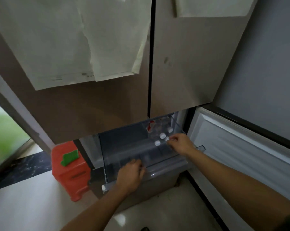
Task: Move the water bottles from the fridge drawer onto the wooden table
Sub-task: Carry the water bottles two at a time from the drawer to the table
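At drawer [164,161] front rim, L hand [130,175] grips edge; R hand [181,143] fingers [171,142] pinch bottle [167,139] cap by right wall.

Left and middle of the drawer [124,147] are bare, so it's easy to reach in from above. The bottles [162,135] sit crammed in the right rear corner, partly under the closed upper doors [107,105], with the open lower door [232,147] just beside them. A red stool [69,172] crowds the left side.
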